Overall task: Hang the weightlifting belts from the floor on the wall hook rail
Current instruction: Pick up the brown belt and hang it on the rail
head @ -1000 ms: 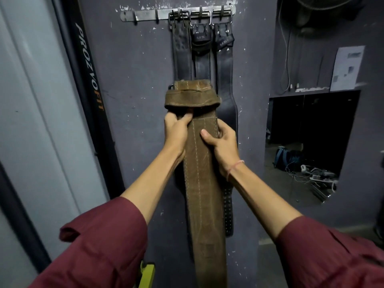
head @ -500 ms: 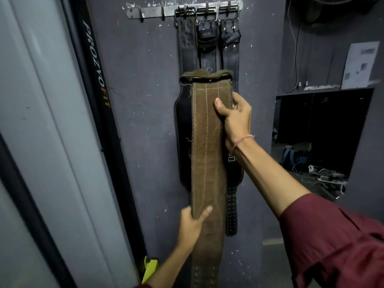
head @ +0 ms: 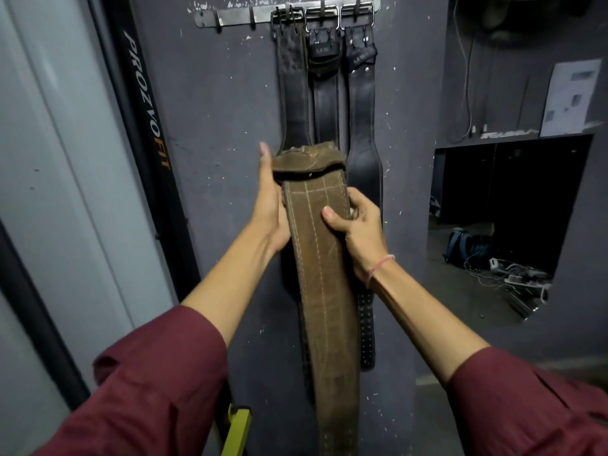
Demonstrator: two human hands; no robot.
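A long brown suede weightlifting belt (head: 325, 284) hangs down in front of me, its top end folded over. My left hand (head: 271, 205) grips its left edge just under the fold, thumb pointing up. On the right edge my right hand (head: 357, 225) clamps the belt with the thumb across its front. High on the grey wall is a metal hook rail (head: 230, 15). Three black belts (head: 329, 93) hang from its right hooks by their buckles, right behind the brown one. The two hooks at the rail's left end are bare.
A black upright post marked PROZVOFIT (head: 148, 103) stands left of the wall. To the right is a dark opening (head: 513, 205) with a blue bag (head: 460, 248) and cables on the floor. A yellow-green object (head: 237, 432) shows low near my left sleeve.
My left hand came up from the belt's lower part to its top left edge. The belt's top dropped lower, and my right hand slid down with it.
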